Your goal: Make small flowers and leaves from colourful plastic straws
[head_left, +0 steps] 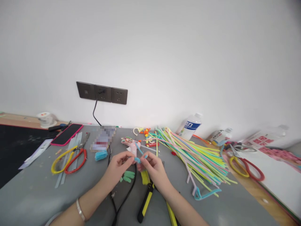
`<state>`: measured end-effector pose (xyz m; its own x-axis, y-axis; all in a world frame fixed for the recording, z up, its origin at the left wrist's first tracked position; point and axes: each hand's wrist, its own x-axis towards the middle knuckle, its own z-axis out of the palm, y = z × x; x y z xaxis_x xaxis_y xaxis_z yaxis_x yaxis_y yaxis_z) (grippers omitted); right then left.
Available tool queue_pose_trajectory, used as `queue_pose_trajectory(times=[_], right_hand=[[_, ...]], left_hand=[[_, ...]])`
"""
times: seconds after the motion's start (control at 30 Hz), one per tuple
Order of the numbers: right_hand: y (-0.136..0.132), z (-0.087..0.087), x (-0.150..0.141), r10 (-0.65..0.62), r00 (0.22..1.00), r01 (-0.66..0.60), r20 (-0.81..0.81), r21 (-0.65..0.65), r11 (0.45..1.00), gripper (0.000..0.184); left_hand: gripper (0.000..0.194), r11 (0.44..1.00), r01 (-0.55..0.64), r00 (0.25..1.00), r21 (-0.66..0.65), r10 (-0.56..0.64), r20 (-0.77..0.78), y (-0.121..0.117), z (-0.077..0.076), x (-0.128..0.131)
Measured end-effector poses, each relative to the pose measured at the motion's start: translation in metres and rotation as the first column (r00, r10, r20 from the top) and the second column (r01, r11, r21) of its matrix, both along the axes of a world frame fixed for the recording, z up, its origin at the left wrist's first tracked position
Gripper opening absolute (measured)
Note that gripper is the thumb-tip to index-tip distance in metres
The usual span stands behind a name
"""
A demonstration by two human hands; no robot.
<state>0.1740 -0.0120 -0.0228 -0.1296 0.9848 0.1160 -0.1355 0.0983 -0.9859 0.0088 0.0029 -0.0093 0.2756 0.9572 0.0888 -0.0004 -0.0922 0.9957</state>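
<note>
My left hand (122, 164) and my right hand (151, 168) meet at the middle of the table. Between their fingertips is a blue pipe cleaner (137, 160), bent into a small folded piece, with a loose end rising behind. Both hands pinch it. Just behind them stands a pink object (132, 149), partly hidden by my fingers; its kind I cannot make out. Folded green pipe cleaner pieces (128, 176) lie below my left hand. A yellow folded bundle (145, 178) and black-and-yellow pliers (146, 202) lie under my right hand.
Pipe cleaners (192, 153) are heaped at right, near a white bottle (190, 127). Scissors (75, 158) lie at left by a pink-edged phone (67, 134); more scissors (245, 166) are at far right. A black cable (127, 196) crosses the grey table (94, 191).
</note>
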Motion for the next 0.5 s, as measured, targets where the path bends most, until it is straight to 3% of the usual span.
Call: queue_pose_trajectory(times=[0.13,0.23,0.33,0.5], right_hand=[[0.0018,0.0000,0.0023,0.064,0.998,-0.065,-0.017,-0.055,0.996,0.042],[0.0034,0.0025,0.0056,-0.002,1.000,0.002,-0.005,-0.007,1.000,0.042],[0.0042,0.0040,0.0085,-0.049,0.999,0.050,-0.023,0.024,0.998,0.040],[0.0029,0.0017,0.0069,0.034,0.981,-0.047,-0.192,-0.067,0.997,0.034]], left_hand=[[0.037,0.971,0.061,0.976,-0.233,-0.009,0.219,-0.0024,0.0014,0.0028],[0.038,0.932,0.089,0.931,-0.351,0.047,0.362,-0.0024,-0.0016,0.0039],[0.036,0.911,0.107,0.900,-0.399,0.082,0.429,-0.0018,-0.0049,0.0040],[0.035,0.897,0.121,0.888,-0.425,0.094,0.450,-0.0002,-0.0063,0.0025]])
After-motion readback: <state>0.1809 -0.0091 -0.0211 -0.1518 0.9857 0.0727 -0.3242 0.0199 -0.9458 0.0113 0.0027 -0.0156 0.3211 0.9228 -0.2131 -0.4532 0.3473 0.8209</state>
